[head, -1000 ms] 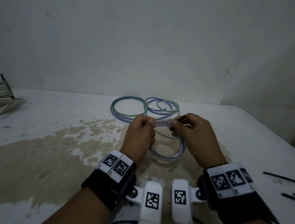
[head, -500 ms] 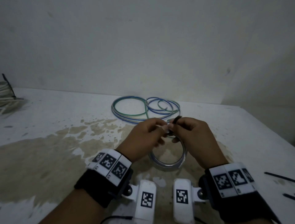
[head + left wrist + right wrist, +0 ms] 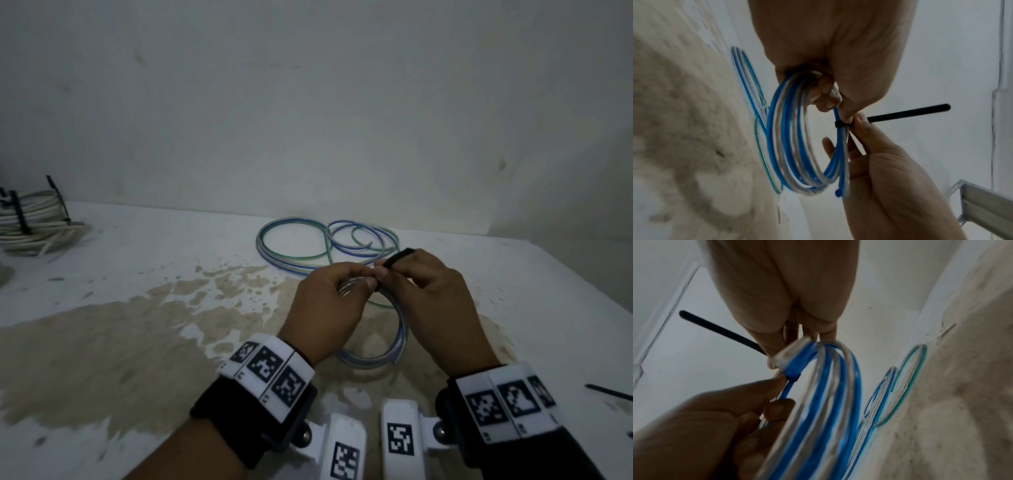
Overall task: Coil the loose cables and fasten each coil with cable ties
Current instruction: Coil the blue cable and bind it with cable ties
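Note:
A coil of blue and clear cable (image 3: 376, 358) hangs upright between my hands over the stained table (image 3: 137, 342). My left hand (image 3: 363, 279) grips the top of the coil (image 3: 785, 138), fingers curled round its strands. My right hand (image 3: 387, 270) pinches a black cable tie (image 3: 399, 257) that wraps the coil's strands just beside the left thumb. The tie's head (image 3: 840, 124) sits against the strands and its tail (image 3: 908, 112) sticks out past my right hand (image 3: 859, 120). In the right wrist view the tail (image 3: 719, 330) points up to the left beside the coil (image 3: 828, 394).
Loose blue and green cables (image 3: 308, 246) lie in loops on the table behind my hands. A bundle of white cable (image 3: 30, 222) with black ties sits at the far left. Spare black ties (image 3: 609, 392) lie at the right edge. A metal bracket (image 3: 982, 203) shows at the side.
My hands have closed together at the top of the coil. The black tie has appeared between them and its tail now sticks out farther up and to the right.

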